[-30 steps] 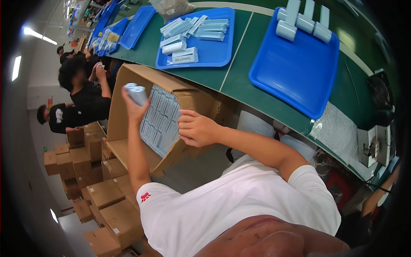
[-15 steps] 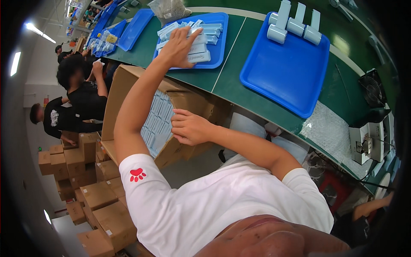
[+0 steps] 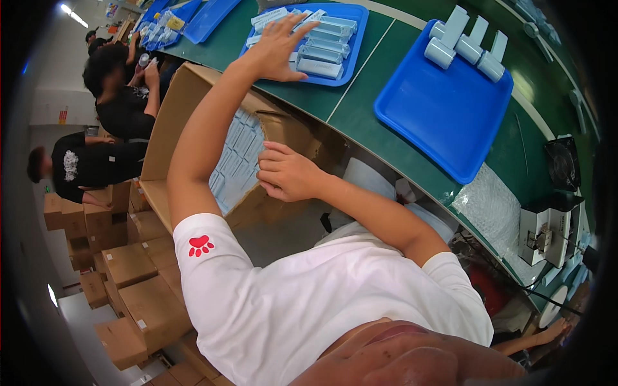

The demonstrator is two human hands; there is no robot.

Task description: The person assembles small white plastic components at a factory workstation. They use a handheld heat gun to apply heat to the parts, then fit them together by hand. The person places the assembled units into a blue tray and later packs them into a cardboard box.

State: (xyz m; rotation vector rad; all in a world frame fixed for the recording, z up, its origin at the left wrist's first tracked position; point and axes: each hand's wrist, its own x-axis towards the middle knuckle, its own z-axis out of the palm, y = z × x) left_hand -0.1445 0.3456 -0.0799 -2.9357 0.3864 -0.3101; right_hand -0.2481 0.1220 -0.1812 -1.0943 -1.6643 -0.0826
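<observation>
My left hand [image 3: 280, 50] reaches over a blue tray [image 3: 362, 38] of small light-blue and white boxes [image 3: 325, 50]. Its fingers are spread and its thumb points out beside the front boxes; nothing shows gripped in it. Some boxes lie in rows, and those under the fingers are partly covered. Lower down, my right hand [image 3: 286, 172] is closed, fingers curled in at the edge of an open cardboard carton [image 3: 170, 122]. Its palm is hidden, so anything inside cannot be made out. Rows of similar light-blue boxes [image 3: 239, 157] fill the carton.
A second blue tray [image 3: 438, 122] holds several white cylinders with attached strips [image 3: 467, 45] at its far end. Bubble wrap [image 3: 492, 202] and a small machine [image 3: 547, 235] are at the green table's right. Stacked cartons [image 3: 151, 302] and co-workers [image 3: 122, 96] stand to the left.
The view has shifted a little, moving the trays toward the upper right. My left hand's fingers spread more over the boxes. My right hand stays curled by the carton.
</observation>
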